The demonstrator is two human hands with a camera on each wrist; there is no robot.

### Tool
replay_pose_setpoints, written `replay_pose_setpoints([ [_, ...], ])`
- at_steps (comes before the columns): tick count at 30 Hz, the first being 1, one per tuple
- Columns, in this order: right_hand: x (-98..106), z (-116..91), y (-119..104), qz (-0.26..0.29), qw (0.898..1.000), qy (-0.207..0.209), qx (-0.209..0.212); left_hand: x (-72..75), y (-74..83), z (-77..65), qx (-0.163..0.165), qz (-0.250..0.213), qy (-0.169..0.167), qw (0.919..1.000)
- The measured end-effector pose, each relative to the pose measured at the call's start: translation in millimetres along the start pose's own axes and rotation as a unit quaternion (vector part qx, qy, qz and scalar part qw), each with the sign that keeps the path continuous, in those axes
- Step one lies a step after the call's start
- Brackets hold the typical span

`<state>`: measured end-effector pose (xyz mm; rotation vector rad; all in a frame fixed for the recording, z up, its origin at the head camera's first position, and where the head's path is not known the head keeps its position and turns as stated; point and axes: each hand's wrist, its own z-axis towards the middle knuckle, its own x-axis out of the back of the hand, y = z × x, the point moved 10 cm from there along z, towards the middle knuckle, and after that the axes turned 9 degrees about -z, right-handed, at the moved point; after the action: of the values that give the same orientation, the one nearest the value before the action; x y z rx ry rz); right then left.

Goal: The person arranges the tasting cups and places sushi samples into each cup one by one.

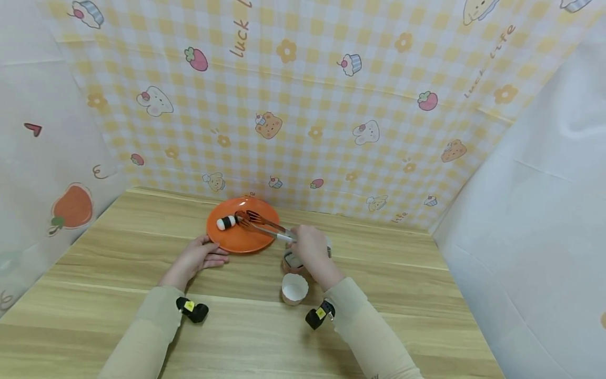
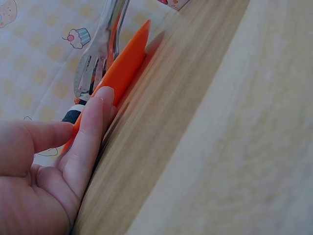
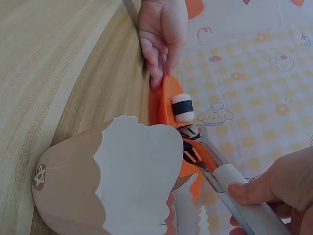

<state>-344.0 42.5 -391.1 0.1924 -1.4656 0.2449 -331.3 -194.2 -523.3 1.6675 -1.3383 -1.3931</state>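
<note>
My left hand (image 1: 198, 259) pinches the near-left rim of an orange plate (image 1: 243, 243), thumb above and fingers beneath, as the left wrist view shows. On the plate lies a toy sushi roll (image 1: 225, 222), white with a black band. With my right hand (image 1: 310, 248) I grip metal tongs (image 3: 240, 205) by their white-and-silver handle. Their slotted heads reach over the plate beside the roll, near a small dark and orange piece (image 1: 243, 216); whether they pinch it I cannot tell. Below my right hand stands a scalloped paper cup (image 1: 294, 289), white inside and brown outside.
Behind the near cup another paper cup (image 1: 291, 263) stands partly hidden under my right hand, with something greyish at its top. A yellow checked cloth (image 1: 312, 158) hangs behind the wooden table (image 1: 379, 273). White cloth (image 1: 525, 210) hangs at both sides.
</note>
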Motion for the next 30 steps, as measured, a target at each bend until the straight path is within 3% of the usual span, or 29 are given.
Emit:
replay_pose_setpoints([
  [15, -0.5, -2.8, 1.1, 0.027, 1.000, 0.014, 0.007, 1.1, -0.2, -1.7, -0.001, 0.004, -0.001, 1.0000],
  [30, 0.9, -6.2, 5.3, 0.016, 0.999, 0.029, 0.007, 1.4, 1.3, -0.1, -0.001, 0.007, 0.001, 1.0000],
])
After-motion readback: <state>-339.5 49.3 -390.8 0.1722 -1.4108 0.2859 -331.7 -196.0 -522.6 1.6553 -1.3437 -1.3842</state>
